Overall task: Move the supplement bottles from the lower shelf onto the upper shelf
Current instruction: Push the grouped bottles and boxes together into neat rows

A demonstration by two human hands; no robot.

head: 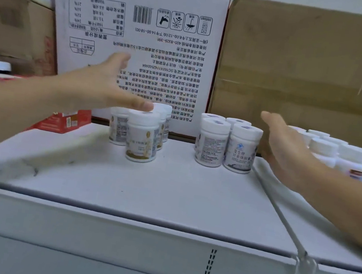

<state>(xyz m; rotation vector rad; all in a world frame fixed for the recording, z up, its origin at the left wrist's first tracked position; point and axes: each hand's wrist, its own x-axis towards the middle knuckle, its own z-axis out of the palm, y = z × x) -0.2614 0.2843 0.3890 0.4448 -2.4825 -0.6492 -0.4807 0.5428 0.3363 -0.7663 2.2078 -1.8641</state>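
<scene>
Two clusters of small white plastic supplement bottles (142,135) stand mid-shelf on the white metal shelf (144,190). Probably light, rigid, bit slick; I'd grab round the body. Left hand (103,83) and right hand (284,145) both spread, holding nothing, flanking them.

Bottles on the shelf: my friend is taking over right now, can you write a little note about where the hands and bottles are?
Left hand: open, empty, thumb resting on the cap of the front bottle in the left group.
Right hand: open, empty, just right of the second group of bottles; whether it touches them is unclear.
Both groups stand upright on the white shelf, before a printed white box and a brown carton. More bottles stand further right.
Done: these bottles sit on this shelf.
Left: the lower shelf is out of view, so check it for remaining bottles.
</scene>
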